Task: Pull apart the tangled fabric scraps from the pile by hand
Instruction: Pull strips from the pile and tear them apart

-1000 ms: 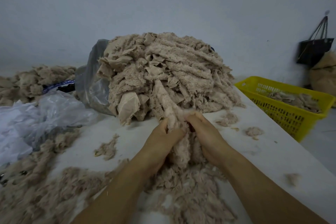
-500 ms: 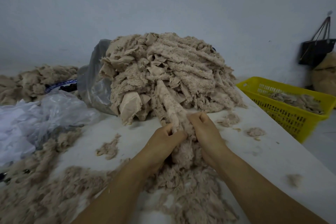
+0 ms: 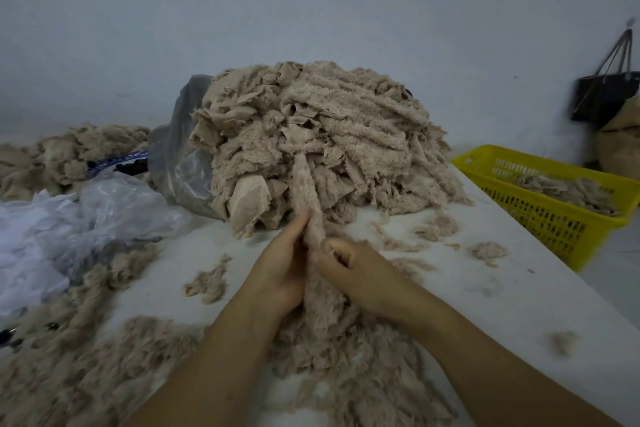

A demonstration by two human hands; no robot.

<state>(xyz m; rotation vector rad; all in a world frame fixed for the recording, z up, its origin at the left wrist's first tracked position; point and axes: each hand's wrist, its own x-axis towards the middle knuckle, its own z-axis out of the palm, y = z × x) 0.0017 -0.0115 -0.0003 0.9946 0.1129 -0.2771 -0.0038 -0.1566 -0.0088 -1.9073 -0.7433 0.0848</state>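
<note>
From the head camera I see a domed pile of beige, fuzzy fabric scraps on the white table, part of it spilling from a grey plastic bag. One long fleecy strip runs down from the pile between my hands. My left hand presses flat against its side, fingers extended; my right hand curls closed, pinching the strip. Loose fluff litters the near tabletop. A yellow perforated basket with more scraps sits right, crumpled clear plastic left.
</note>
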